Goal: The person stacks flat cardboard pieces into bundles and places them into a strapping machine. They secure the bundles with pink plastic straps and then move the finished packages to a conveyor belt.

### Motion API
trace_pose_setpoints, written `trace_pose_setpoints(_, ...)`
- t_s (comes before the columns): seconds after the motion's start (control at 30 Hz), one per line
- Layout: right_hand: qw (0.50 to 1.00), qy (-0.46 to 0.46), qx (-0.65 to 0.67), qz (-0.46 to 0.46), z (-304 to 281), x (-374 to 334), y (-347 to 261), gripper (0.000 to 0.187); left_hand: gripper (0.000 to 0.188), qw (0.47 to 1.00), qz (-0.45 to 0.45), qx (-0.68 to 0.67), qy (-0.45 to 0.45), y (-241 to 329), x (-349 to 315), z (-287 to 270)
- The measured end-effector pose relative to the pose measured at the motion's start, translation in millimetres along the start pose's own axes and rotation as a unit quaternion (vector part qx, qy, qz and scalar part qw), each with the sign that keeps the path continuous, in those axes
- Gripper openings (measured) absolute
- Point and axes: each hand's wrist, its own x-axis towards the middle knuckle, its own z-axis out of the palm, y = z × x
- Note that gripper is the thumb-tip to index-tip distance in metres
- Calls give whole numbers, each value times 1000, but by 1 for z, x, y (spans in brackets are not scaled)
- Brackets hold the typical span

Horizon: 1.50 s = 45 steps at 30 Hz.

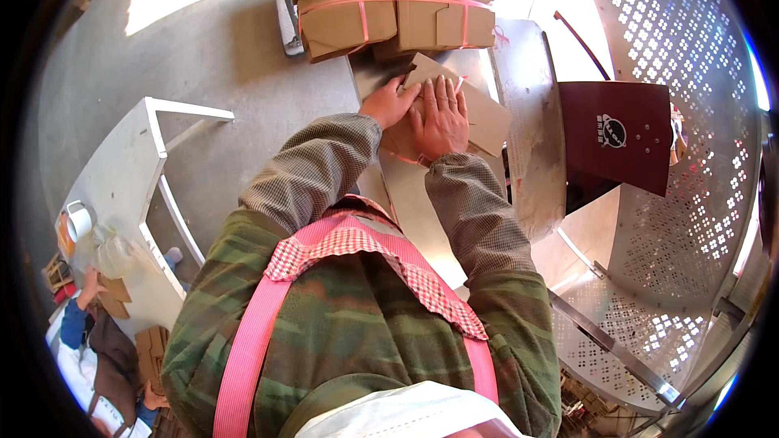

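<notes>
- Even pressure would suit the cardboard stack (489,120), which lies slantwise below the strapped cardboard bundles (349,20); the pink strap (406,159) (easily twisted, I'd judge) should lie flat.
- Right hand (441,120): palm down on the stack, fingers extended, gripping nothing.
- Left hand (388,104): at its left edge, thumb toward the right hand; whether it pinches, I can't tell.

A flat brown cardboard bundle (482,120) with pink plastic strapping (461,81) lay aslant under the fingers (443,97), extending rightward past them.
</notes>
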Motion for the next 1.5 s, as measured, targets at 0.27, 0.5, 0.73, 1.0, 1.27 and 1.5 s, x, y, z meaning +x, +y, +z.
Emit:
trace_pose_setpoints(0.27,1000,12,27,0,21,8,8,55,56,996,-29,90,-3,8,5,-9)
trace_pose_setpoints(0.5,999,20,31,23,8,10,6,46,54,993,-51,108,-16,8,12,-3)
trace_pose_setpoints(0.73,947,109,280,111,-8,2,28,42,52,946,259,180,70,17,8,9)
trace_pose_setpoints(1.0,977,-138,140,89,-37,-37,79,62,57,972,196,123,34,26,-18,6)
trace_pose_setpoints(1.27,989,-77,121,19,-33,-37,36,74,56,967,191,160,46,19,-13,9)
trace_pose_setpoints(1.5,990,-45,129,39,-57,-16,100,61,56,967,184,164,63,24,-42,6)
